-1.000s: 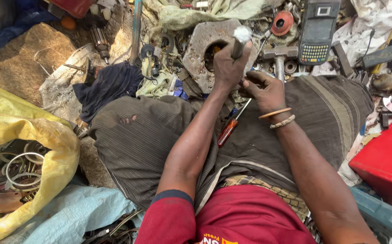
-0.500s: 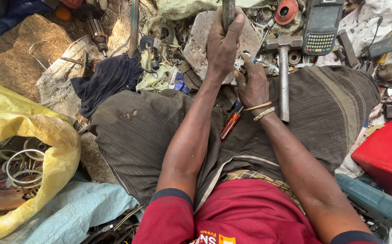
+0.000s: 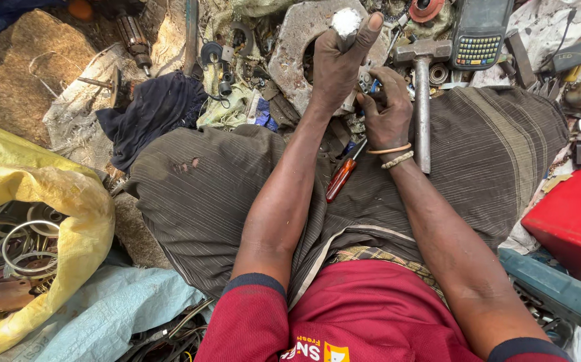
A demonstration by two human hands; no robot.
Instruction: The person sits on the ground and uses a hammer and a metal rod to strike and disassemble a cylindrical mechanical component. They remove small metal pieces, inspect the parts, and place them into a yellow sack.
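Observation:
My left hand [image 3: 336,64] is closed round an upright metal tool with a battered whitish top [image 3: 345,20], held over a thick grey metal plate with a hole [image 3: 290,57]. Just below and to the right, my right hand [image 3: 387,110], with bangles on its wrist, pinches a small part that its fingers mostly hide. A hammer [image 3: 422,100] lies on my striped lap cloth [image 3: 203,194] beside the right hand. Under my wrists on the cloth rests a screwdriver with a red-orange handle [image 3: 339,179].
Scrap metal parts litter the ground ahead, with a handheld keypad device [image 3: 481,33] at top right. A yellow sack [image 3: 69,201] of metal rings sits at left, a dark cloth [image 3: 149,110] beyond my knee, and a red box [image 3: 575,221] at right.
My left hand with the tool has shifted up toward the plate. My right hand has moved up closer under it. The hammer now lies fully in view on my lap.

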